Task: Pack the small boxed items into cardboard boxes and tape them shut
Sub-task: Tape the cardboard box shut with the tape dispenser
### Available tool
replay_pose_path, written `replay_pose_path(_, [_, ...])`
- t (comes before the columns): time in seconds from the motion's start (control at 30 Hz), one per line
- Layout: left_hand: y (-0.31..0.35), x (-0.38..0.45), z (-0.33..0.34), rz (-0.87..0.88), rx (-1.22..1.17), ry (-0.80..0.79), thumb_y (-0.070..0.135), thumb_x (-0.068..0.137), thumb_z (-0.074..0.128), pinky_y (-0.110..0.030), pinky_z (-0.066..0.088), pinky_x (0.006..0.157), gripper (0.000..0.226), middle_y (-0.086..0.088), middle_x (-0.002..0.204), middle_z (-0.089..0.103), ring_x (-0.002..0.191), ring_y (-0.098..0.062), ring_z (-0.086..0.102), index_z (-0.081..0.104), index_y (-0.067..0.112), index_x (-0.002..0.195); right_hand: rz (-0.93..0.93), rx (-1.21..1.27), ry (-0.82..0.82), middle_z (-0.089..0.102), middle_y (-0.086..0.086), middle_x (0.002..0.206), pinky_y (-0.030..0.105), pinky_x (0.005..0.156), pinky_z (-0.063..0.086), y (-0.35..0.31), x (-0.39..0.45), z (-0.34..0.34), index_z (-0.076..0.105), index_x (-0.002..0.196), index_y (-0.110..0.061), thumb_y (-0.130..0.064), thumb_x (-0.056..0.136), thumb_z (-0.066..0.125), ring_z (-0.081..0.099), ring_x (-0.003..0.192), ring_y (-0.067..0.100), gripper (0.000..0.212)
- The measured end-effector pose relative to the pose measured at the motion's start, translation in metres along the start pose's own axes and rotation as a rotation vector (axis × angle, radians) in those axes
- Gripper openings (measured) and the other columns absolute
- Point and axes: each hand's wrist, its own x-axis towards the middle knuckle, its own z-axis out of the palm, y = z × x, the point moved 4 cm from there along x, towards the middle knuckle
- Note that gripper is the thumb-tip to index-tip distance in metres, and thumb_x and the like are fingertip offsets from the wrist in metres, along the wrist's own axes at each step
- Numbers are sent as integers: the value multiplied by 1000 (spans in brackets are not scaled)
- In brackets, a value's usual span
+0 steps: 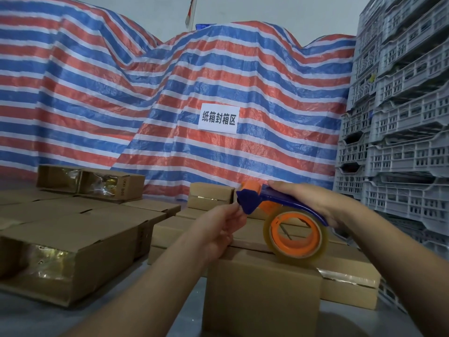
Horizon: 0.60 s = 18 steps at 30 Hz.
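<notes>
Tape dispenser [279, 205], blue with orange parts, is held in the air just above the nearest cardboard box [262, 295]. The right hand [313, 203] grips its handle from above, with the fingers curled around it. The roll of clear tape [295, 235] hangs at the lower side of the dispenser, and its bottom edge is touching or almost touching the top of this box; I cannot tell which. The left hand [223, 229] is at the front end of the dispenser, and its fingertips are pinched together at the blue blade part, probably on the loose tape end, but the tape itself is too clear to see there.

To the left of the dispenser are more cardboard boxes on the grey surface, and one large box [73, 259] lies on its side with shiny tape on its end. Behind the dispenser stands a taped box [210, 195]. Further behind hangs a red, blue and white striped tarp [145, 93] with a white paper sign [218, 119]. To the right of the dispenser are stacked grey plastic crates [401, 117].
</notes>
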Motion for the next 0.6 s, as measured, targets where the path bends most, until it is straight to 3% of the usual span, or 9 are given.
replay_pose_path(0.1, [0, -2, 2, -2, 42, 70, 15, 97, 55, -27, 38, 74, 16, 0, 75, 69, 85, -10, 67, 65, 12, 85, 26, -68, 5, 75, 6, 71, 20, 50, 52, 0, 2, -5, 65, 103, -10, -54, 97, 52, 68, 53, 13, 47])
replay_pose_path(0.2, [0, -2, 3, 9, 63, 130, 11, 96, 54, -29, 41, 79, 8, 1, 69, 61, 59, -5, 57, 62, 8, 97, 58, -137, -3, 75, 8, 80, 26, 64, 53, 1, 3, -13, 66, 108, -9, -57, 95, 54, 68, 59, 15, 51])
replay_pose_path(0.33, [-1, 0, -1, -13, -30, 230, 7, 96, 51, -41, 48, 98, 8, 0, 65, 53, 60, -10, 52, 57, 8, 100, 128, -82, -51, 73, 12, 82, 27, 61, 53, 6, 1, -18, 63, 117, -5, -53, 93, 56, 66, 59, 18, 54])
replay_pose_path(0.47, [-4, 3, -3, -28, -176, 308, 8, 96, 52, -49, 52, 93, 4, 1, 64, 48, 60, -10, 48, 55, 10, 99, 144, -50, -66, 72, 11, 76, 24, 52, 54, 8, 1, -19, 63, 114, -4, -52, 94, 54, 66, 54, 17, 52])
replay_pose_path(0.6, [-8, 0, -5, -3, -390, 423, 7, 96, 53, -51, 54, 93, 5, -4, 80, 53, 70, -15, 54, 56, 3, 93, 137, -124, -78, 72, 9, 74, 23, 51, 52, 2, 4, -14, 63, 111, -5, -54, 93, 54, 65, 53, 15, 53])
